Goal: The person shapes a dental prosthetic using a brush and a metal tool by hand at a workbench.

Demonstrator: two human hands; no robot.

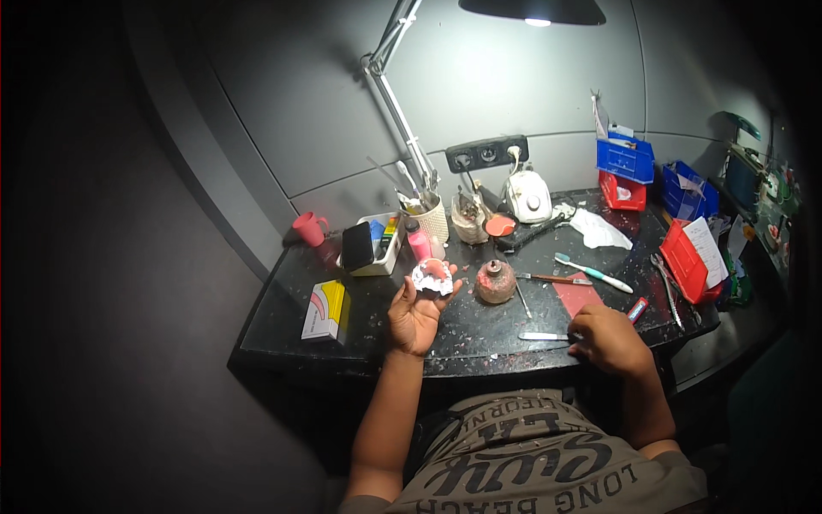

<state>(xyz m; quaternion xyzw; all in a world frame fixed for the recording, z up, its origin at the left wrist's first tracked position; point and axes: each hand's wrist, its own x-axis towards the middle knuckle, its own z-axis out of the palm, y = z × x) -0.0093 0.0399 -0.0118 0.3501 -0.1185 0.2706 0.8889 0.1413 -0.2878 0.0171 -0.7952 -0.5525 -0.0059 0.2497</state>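
My left hand is raised above the table's front part, palm up. Its fingers and thumb hold a white plaster dental model with pink wax in its arch. At the front edge on the right, my right hand is curled down, its fingertips closed at the right end of a slim, pale-handled knife. That knife lies nearly level along the table. Behind the right hand is a flat pink wax sheet. Between the hands stands a round, wax-stained spirit burner.
A brown-handled spatula and a toothbrush lie right of the burner. A yellow-white box, a pink mug and a phone are left. Red bins stand right. A lamp hangs overhead.
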